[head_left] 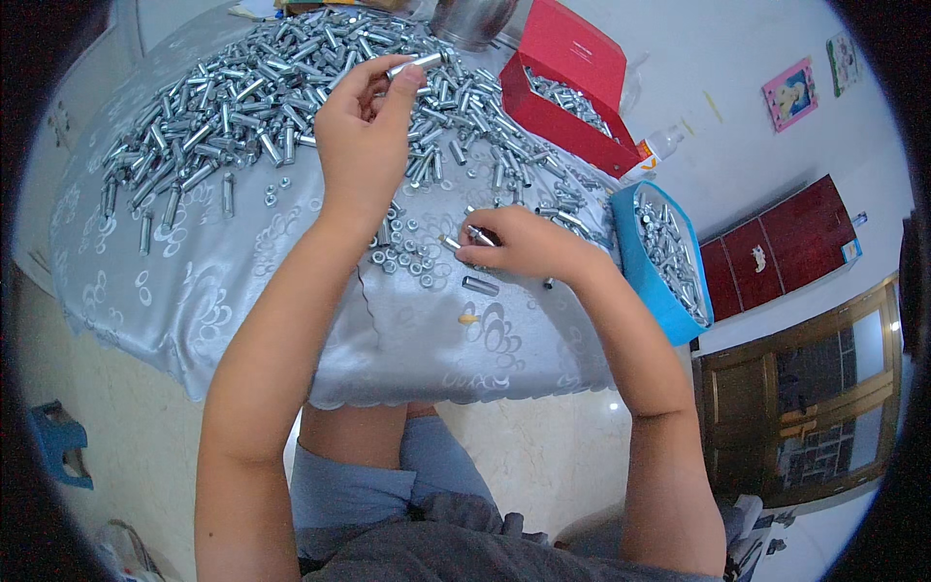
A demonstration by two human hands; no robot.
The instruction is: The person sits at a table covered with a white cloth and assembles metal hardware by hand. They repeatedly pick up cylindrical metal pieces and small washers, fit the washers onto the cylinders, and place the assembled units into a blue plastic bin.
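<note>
A shiny grey cloth is covering the bench [242, 291], and a big pile of metal bolts [252, 92] is lying on it. A red box [567, 48] and a blue box [669, 320] are sitting near the edge. The left hand [364, 116] is lifting up and pinching one silver sleeve bolt [415, 64] at its end. It looks hard, smooth and a bit slippery, so the middle is best to grab. The right hand [519, 242] is resting low, closing on a small bolt [477, 236] beside loose nuts [412, 262].
</note>
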